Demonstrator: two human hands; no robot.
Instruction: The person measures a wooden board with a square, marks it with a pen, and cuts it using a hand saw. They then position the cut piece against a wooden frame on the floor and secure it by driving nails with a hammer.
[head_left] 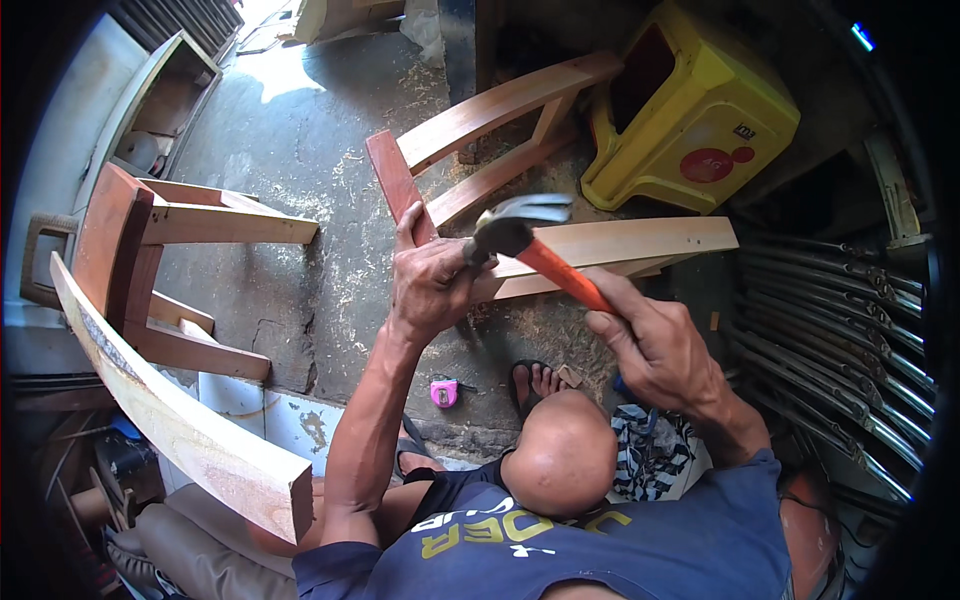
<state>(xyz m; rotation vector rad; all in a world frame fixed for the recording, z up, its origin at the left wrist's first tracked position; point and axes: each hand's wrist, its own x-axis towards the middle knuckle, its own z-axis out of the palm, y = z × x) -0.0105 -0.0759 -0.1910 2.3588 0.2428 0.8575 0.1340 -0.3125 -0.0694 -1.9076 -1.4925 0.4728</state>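
Observation:
My right hand [660, 345] is wrapped round the orange handle of a claw hammer [568, 270]. The hammer's head, slightly blurred, is right above the fingers of my left hand [430, 280]. With that hand I grip a wooden frame [630, 242] near the end of its reddish-brown crosspiece [393, 172]. Pale, gently curved legs run from the crosspiece toward the right and the far side. My left fingertips are partly behind the hammer head, so whether a nail is between them cannot be seen.
A similar wooden frame [125, 225] stands at the left, with a long curved board [185, 410] in front of it. A yellow plastic stool [690, 115] lies at the far right, above stacked metal tubes [840, 345]. A pink tape measure [444, 393] rests on the sawdust-strewn floor [270, 150].

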